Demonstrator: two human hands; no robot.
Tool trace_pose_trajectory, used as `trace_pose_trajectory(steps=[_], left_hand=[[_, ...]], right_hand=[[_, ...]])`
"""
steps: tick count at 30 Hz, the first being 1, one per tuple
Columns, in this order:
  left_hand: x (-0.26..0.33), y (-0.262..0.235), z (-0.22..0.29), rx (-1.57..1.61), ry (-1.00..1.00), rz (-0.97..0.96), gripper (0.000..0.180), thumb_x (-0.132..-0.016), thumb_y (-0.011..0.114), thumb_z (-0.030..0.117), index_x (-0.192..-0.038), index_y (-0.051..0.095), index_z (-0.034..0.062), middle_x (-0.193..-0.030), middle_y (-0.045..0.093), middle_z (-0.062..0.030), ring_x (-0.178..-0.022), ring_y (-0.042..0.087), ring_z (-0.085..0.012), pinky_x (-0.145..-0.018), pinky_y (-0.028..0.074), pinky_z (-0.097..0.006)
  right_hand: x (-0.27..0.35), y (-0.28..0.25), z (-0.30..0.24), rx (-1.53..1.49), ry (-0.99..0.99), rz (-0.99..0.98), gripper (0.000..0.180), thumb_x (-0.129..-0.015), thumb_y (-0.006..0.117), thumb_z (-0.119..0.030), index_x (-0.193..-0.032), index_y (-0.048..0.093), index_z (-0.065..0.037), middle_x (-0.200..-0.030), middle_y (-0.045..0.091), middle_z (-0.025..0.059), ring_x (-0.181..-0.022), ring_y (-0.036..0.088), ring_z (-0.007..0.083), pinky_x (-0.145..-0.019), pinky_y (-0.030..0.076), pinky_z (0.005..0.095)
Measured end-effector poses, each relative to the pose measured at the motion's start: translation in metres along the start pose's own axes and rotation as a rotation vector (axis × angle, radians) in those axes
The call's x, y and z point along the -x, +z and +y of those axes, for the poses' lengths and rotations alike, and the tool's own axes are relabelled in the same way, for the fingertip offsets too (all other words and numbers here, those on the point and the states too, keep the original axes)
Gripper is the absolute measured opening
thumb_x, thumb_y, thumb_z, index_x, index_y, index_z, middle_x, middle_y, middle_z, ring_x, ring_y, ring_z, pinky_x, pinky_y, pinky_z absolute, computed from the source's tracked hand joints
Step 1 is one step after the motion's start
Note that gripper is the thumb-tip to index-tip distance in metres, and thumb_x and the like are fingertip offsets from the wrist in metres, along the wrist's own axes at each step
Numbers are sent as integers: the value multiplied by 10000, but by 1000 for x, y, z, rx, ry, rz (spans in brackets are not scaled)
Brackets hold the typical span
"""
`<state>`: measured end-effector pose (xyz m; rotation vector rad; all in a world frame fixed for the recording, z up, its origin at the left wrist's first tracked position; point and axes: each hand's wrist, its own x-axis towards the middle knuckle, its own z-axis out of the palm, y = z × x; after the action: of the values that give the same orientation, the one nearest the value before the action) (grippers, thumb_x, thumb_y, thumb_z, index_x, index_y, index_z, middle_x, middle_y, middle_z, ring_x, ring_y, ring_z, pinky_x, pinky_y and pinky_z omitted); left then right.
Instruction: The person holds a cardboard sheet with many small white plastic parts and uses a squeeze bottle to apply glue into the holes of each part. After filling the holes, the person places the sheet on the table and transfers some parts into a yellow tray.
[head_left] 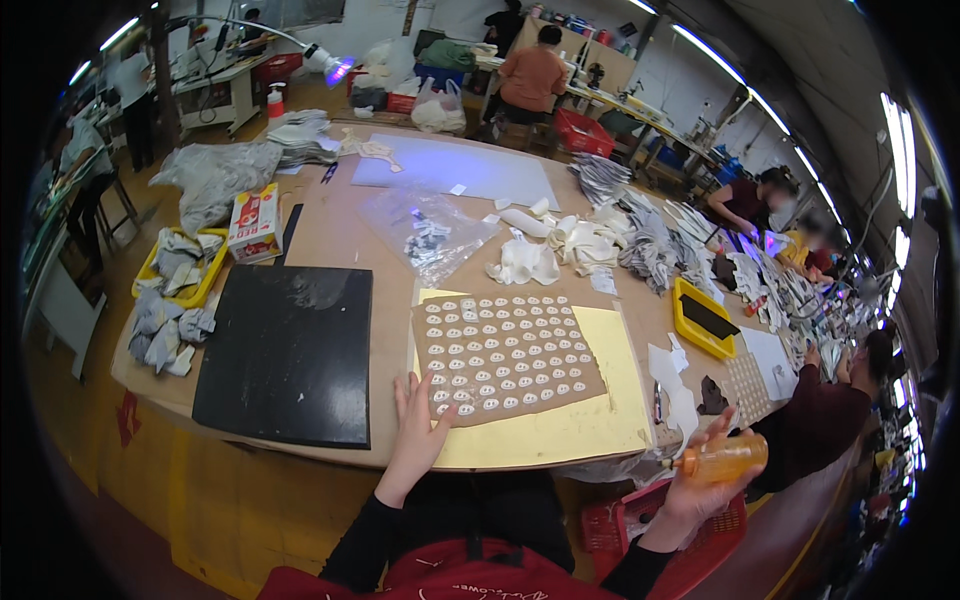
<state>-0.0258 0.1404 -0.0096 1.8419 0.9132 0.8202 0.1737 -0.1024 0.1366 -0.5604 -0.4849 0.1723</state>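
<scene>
We record the right hand (700,478) with its grip closed around a small translucent orange plastic bottle (722,459), held off the bench edge at about four o'clock. The bottle's long axis runs nearly level, its nozzle pointing toward nine o'clock, at the work. The left hand (415,425) holds nothing; it lies flat with fingers spread on the near corner of a brown perforated sheet carrying rows of small white oval pieces (505,355). That sheet rests on a yellow card (590,425) on the tan bench (340,235). The left hand is the nearer to the sheet. A black square mat (290,355) lies at nine o'clock.
</scene>
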Motion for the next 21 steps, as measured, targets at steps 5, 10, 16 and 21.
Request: trace_pose_trajectory(steps=[5,10,16,21], left_hand=[[-2,4,13,-153,-89,-90,635,-835,560,295,-1338,249,65,-1407,157,-244,-1320,-9,-392,-1044,73,-465],[-6,5,7,-53,-154,-28,602,-844,544,289,-1329,262,71,-1396,195,-223,-1323,40,-366,-1047,84,-453],[-22,4,31,796,-337,86,451,-898,460,222,-1288,307,55,-1243,403,-82,-1199,334,-180,-1008,240,-318],[-32,5,23,1000,-440,92,500,-887,456,277,-1307,291,62,-1230,391,-115,-1189,336,-212,-970,297,-365]], right_hand=[[-9,-2,25,175,70,64,681,-780,494,-596,-1245,347,-121,-771,448,47,-694,487,166,-654,441,290],[-19,-35,28,323,129,111,694,-782,458,-623,-1240,337,-115,-778,453,49,-688,484,170,-649,431,294],[-23,-69,19,564,-9,112,617,-820,500,-522,-1236,328,-100,-856,455,60,-719,492,186,-701,434,321],[-21,-103,6,602,47,196,653,-765,646,-390,-1245,297,-118,-976,467,94,-765,528,205,-720,462,325]])
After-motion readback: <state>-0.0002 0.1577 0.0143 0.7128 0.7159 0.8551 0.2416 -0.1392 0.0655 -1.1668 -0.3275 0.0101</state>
